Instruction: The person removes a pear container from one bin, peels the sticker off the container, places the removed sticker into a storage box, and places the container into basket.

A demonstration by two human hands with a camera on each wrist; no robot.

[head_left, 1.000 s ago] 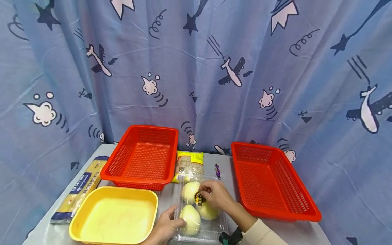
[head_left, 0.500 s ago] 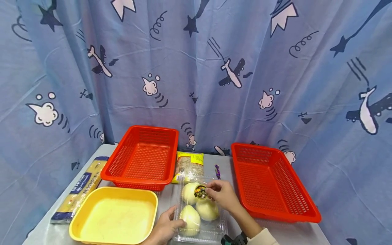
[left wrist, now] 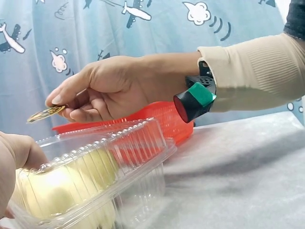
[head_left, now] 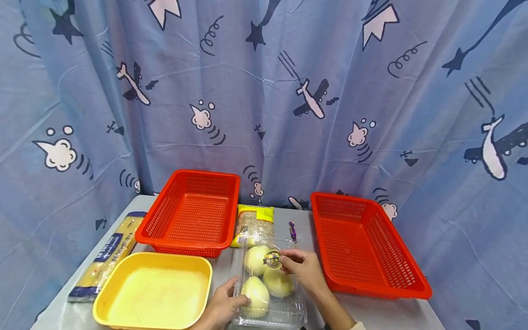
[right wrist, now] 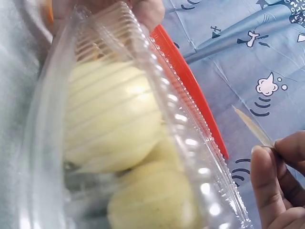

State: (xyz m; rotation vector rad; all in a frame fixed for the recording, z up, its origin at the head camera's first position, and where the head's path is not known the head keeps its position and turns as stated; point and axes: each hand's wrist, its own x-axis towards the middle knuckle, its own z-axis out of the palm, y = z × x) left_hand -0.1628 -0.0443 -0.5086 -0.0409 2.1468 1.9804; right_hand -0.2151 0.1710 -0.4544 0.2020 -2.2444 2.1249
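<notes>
A clear plastic clamshell box (head_left: 288,314) with three pale yellow-green fruits (head_left: 256,295) in it stands at the table's near middle. My left hand (head_left: 222,302) grips its left side, thumb on the lid. Between thumb and index finger my right hand (head_left: 307,272) pinches a round black-and-gold sticker (head_left: 272,260). In the left wrist view the sticker (left wrist: 45,114) is held a little above the lid, apart from it. From the right wrist it shows nearly edge-on, with the fruits (right wrist: 112,112) behind the ribbed plastic. The left hand's other fingers are partly hidden.
Left of the box is a yellow basin (head_left: 152,291). Red baskets stand behind it (head_left: 206,217) and at the right (head_left: 350,247). A spaghetti pack (head_left: 109,256) lies at far left. Behind the box are a yellow-topped bag (head_left: 255,222) and a purple-wrapped candy (head_left: 292,231).
My right hand has shifted slightly right. The sticker, at first turned and partly covered by the fingers, now shows its printed face to the head camera. The left hand and box have stayed put.
</notes>
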